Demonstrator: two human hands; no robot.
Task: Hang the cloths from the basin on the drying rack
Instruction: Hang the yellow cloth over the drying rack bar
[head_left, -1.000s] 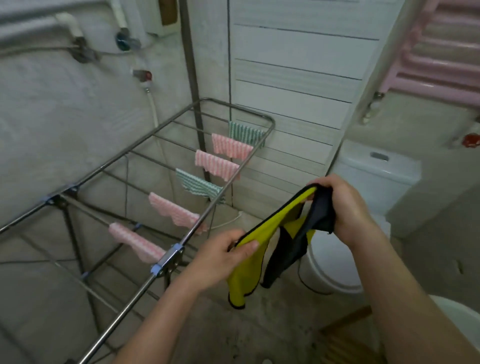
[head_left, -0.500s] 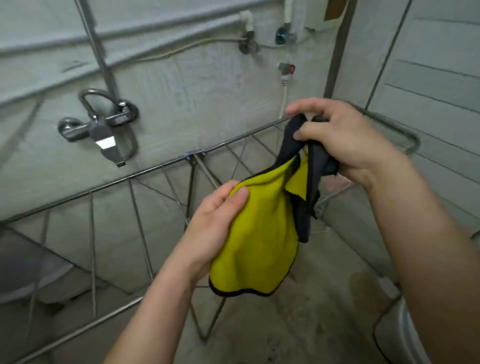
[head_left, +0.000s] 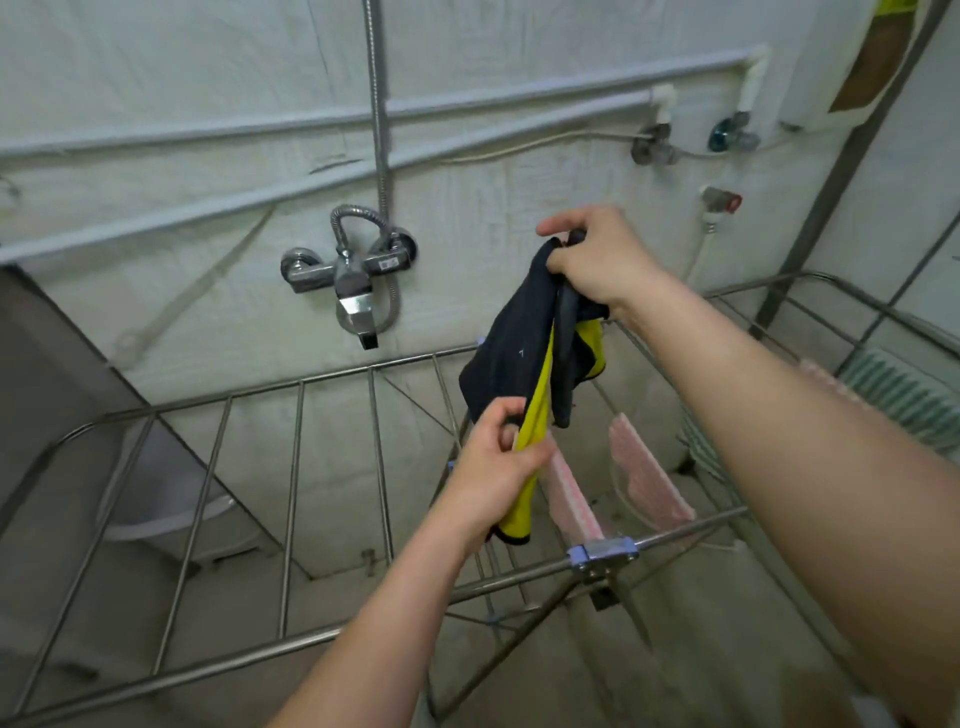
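A yellow and black cloth (head_left: 511, 358) hangs between both hands above the steel drying rack (head_left: 291, 452). My right hand (head_left: 597, 262) grips its bunched top edge, raised near the wall. My left hand (head_left: 493, 475) pinches the yellow lower part, just over the rack's middle hinge. Two pink cloths (head_left: 649, 478) hang on rods beneath the held cloth, and a green striped cloth (head_left: 904, 395) hangs further right. The rack's left section holds bare rods. The basin is out of view.
A chrome shower mixer (head_left: 350, 275) with a hose sticks out of the wall behind the rack. Pipes and valves (head_left: 654, 148) run along the wall. A blue and steel hinge clamp (head_left: 605, 553) joins the rack's near rail. A white bowl-like fixture (head_left: 161, 499) sits low at left.
The view has swung left along the rack. My right hand has lifted the cloth higher and its black side now faces me; my left hand has slid down to the yellow edge.
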